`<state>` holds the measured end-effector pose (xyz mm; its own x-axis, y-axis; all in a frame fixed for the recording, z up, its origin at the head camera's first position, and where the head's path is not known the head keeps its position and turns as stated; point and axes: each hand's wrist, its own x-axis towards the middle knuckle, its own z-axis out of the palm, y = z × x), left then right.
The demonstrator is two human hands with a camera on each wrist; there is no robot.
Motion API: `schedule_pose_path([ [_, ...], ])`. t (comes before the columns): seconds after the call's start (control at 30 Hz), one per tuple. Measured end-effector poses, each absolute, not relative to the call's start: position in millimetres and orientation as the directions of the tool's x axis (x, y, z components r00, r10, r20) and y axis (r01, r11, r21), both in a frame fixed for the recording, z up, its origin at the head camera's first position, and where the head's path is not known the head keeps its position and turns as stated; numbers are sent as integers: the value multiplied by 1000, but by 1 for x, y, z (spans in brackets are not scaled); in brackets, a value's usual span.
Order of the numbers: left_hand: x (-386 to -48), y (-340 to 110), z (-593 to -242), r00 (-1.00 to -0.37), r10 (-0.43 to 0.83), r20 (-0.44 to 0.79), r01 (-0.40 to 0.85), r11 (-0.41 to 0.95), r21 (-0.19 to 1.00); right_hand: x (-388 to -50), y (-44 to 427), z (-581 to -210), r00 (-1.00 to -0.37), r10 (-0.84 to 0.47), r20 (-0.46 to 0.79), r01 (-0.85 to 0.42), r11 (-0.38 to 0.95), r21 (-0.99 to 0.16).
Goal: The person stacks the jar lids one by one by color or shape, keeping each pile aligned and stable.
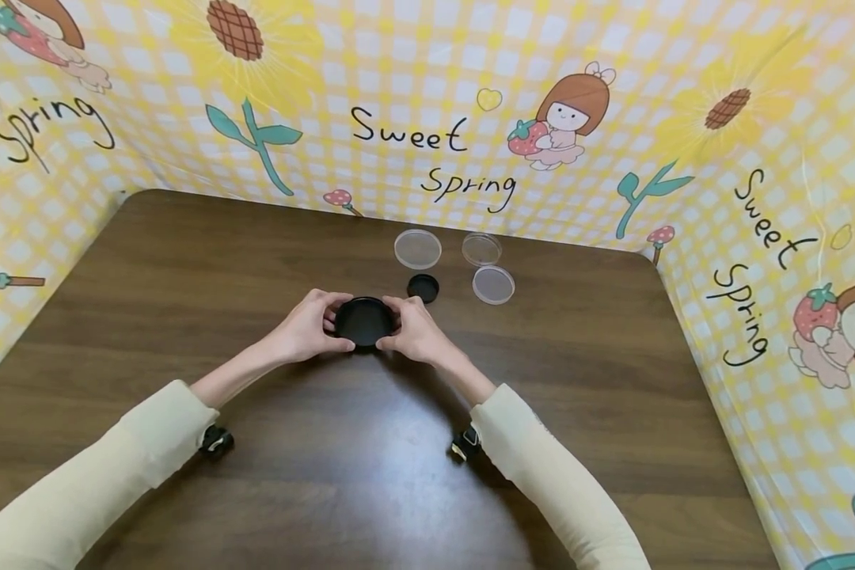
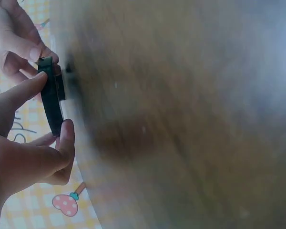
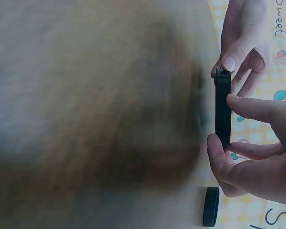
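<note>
Both hands hold a round, shallow black dish or lid (image 1: 365,323) between them, its wide face turned up toward the head camera. My left hand (image 1: 309,326) grips its left rim, thumb at the near edge and fingers around the far side. On the opposite rim, my right hand (image 1: 415,331) grips it the same way. Seen edge-on in the right wrist view, the black dish (image 3: 223,109) appears slightly above the tabletop. Just beyond the right hand, a smaller round black piece (image 1: 423,289) lies on the table, partly covered by the fingers in the head view.
Behind the hands lie three clear round discs or shallow dishes: a larger one (image 1: 418,249), one at the back right (image 1: 481,249) and one in front of that (image 1: 494,285). The brown wooden table (image 1: 221,253) meets a yellow checked cloth (image 1: 399,79) at its back and sides.
</note>
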<state>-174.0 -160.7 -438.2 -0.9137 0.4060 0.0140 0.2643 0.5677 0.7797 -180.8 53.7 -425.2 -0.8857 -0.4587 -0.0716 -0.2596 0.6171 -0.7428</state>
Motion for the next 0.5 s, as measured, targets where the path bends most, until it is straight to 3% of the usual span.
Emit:
schedule_pose_path([
  [0.5,-152,-150,-435,-913,406,-25,234,575,784,-155,65,-430,-889,-435,-139,-149,564,-812],
])
